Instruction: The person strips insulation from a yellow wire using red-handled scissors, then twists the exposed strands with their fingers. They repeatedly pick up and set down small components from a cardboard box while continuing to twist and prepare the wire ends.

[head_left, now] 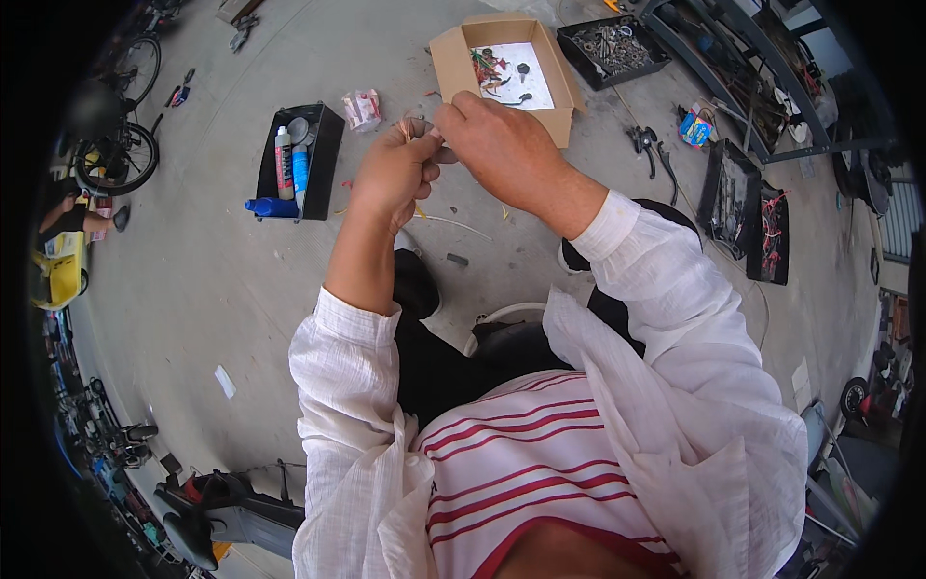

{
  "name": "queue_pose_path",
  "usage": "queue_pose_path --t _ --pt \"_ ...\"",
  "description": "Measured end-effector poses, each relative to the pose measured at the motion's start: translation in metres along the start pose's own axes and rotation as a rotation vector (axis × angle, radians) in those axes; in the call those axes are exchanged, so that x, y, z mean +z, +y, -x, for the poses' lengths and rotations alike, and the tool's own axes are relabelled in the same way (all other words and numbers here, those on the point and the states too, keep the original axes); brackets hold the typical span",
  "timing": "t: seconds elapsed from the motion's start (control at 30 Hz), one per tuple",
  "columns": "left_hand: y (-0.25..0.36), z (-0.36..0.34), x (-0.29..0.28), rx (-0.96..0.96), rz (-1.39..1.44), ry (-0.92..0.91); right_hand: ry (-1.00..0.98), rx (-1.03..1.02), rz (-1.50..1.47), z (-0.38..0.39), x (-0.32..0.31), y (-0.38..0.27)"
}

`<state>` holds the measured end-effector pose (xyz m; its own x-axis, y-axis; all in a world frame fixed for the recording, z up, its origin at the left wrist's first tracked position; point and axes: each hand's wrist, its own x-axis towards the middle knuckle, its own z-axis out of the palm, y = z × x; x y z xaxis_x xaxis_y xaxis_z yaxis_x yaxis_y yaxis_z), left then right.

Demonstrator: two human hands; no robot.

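Observation:
My left hand is closed, with thin copper-coloured wire showing at its fingertips. My right hand meets it from the right, its fingers pinched together against the left fingertips. What the right fingers grip is hidden behind the knuckles. Just beyond both hands stands an open cardboard box holding red and green wire pieces and small dark parts. A small clear packet with pinkish contents lies beyond my left hand. Below the hands, a thin white cable trails over the floor.
At left, a black tray holds a spray can and bottles. A tray of metal parts sits far right, with pliers and black bins nearer. A bicycle and a person's leg are far left; a scooter stands behind.

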<state>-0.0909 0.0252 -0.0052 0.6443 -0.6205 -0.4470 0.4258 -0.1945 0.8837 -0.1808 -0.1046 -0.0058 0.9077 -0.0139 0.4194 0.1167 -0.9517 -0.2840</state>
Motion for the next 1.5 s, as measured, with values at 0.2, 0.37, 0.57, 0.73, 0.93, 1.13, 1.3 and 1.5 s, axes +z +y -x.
queue_pose_path --t 0.2,0.37,0.57,0.73,0.93,1.13,1.3,1.5 --pt "0.0 -0.013 0.002 -0.043 0.029 -0.048 0.012 -0.084 0.159 -0.011 0.006 0.013" --pt "0.011 -0.016 -0.005 -0.111 0.136 -0.025 -0.035 -0.008 0.076 -0.019 0.001 0.007" --pt "0.003 -0.012 -0.003 -0.121 0.139 0.002 -0.093 0.013 0.038 -0.017 -0.001 -0.002" --pt "-0.001 -0.011 -0.002 -0.015 0.132 -0.033 -0.039 0.16 -0.363 -0.016 -0.008 0.001" --pt "0.001 -0.005 0.003 0.147 0.005 -0.055 -0.078 0.371 -0.884 -0.009 0.002 0.021" --pt "-0.006 -0.009 0.002 0.239 -0.105 -0.047 0.019 0.329 -0.797 -0.01 0.002 0.016" --pt "-0.032 -0.027 -0.006 0.517 -0.258 -0.004 0.024 0.351 -0.762 -0.012 -0.006 0.005" --pt "0.008 -0.001 0.0 0.233 0.208 -0.099 0.117 0.638 -1.074 -0.014 -0.01 0.005"
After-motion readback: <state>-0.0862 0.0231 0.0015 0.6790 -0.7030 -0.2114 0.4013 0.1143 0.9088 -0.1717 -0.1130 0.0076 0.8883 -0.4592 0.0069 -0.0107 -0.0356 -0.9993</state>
